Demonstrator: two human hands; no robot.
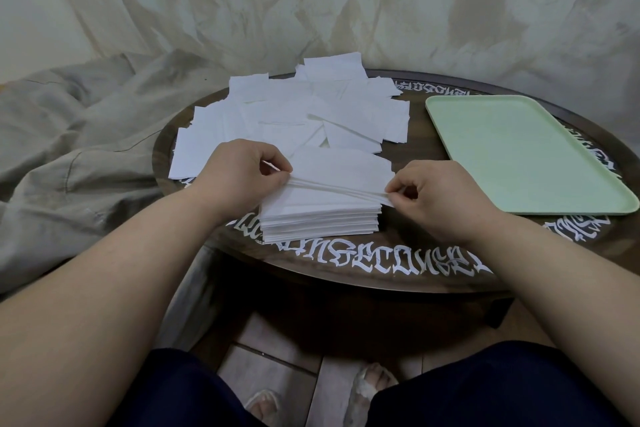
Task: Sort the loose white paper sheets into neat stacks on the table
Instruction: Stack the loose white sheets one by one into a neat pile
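Head view: a neat stack (320, 215) of white sheets sits near the front edge of the round dark table (398, 267), and a loose heap of sheets (298, 111) sprawls over the table's back-left part, a few hanging past the far edge. A pale green tray (526, 152) lies at the right side of the table, well apart from the paper.

The main risk, as I judge it, is the top sheets (332, 184) going down askew: they are lifted at the near edge and bowed between the two hands, so an uneven release would leave them skewed on the stack. A nudge from either wrist could also shear the stack sideways, and the overhanging sheets at the far edge could slide off if the heap is disturbed.

The left hand (239, 173) has its fingers curled, thumb and fingertips pinching the left end of the top sheets. The right hand (440, 191) is likewise curled and pinches their right corner. Both hands are clamped on the same few sheets, one at each end, just above the stack.
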